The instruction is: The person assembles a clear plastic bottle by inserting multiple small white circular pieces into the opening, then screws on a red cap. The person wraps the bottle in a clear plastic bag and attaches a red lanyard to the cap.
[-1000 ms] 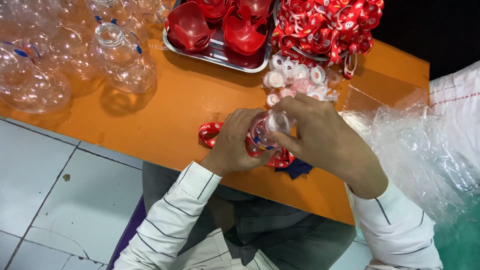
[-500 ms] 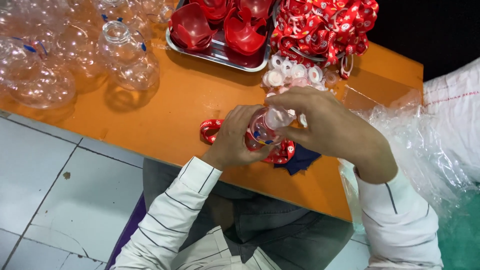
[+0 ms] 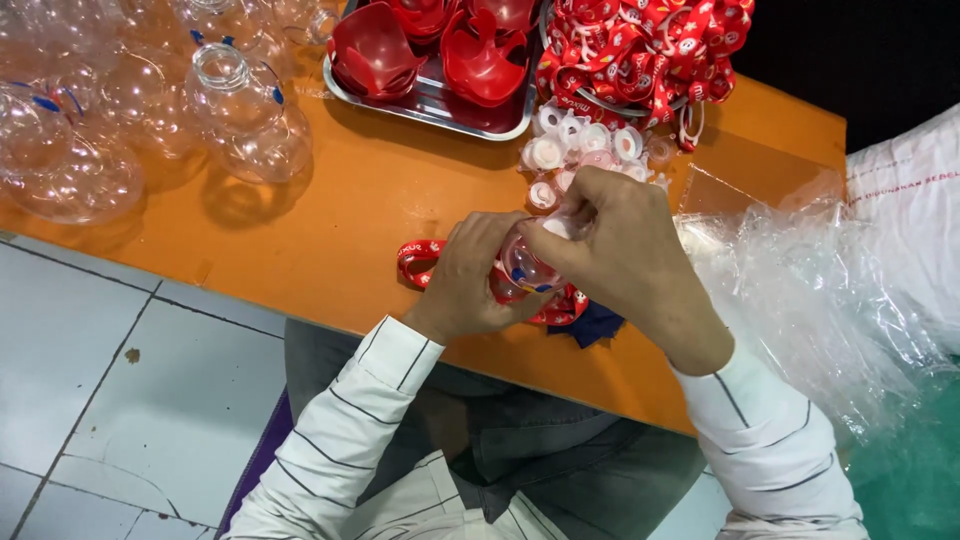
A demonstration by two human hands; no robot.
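My left hand (image 3: 468, 280) cups a small clear round bottle (image 3: 527, 268) with red inside, just above the orange table (image 3: 340, 230). My right hand (image 3: 625, 260) covers the bottle's top, fingertips pinched on a white cap (image 3: 558, 226). A red printed strap (image 3: 418, 256) loops out from under my left hand and lies on the table. Something dark blue (image 3: 592, 324) lies under my right hand at the table's near edge.
Several white caps (image 3: 585, 145) lie in a heap behind my hands. A metal tray (image 3: 420, 100) holds red plastic cups (image 3: 375, 50). A pile of red straps (image 3: 650, 45) sits at the back. Several clear bottles (image 3: 240, 110) stand at the left, clear plastic bags (image 3: 800, 290) at the right.
My right hand has turned over the bottle's top, its fingers closing on the cap. The left hand keeps the bottle in about the same place.
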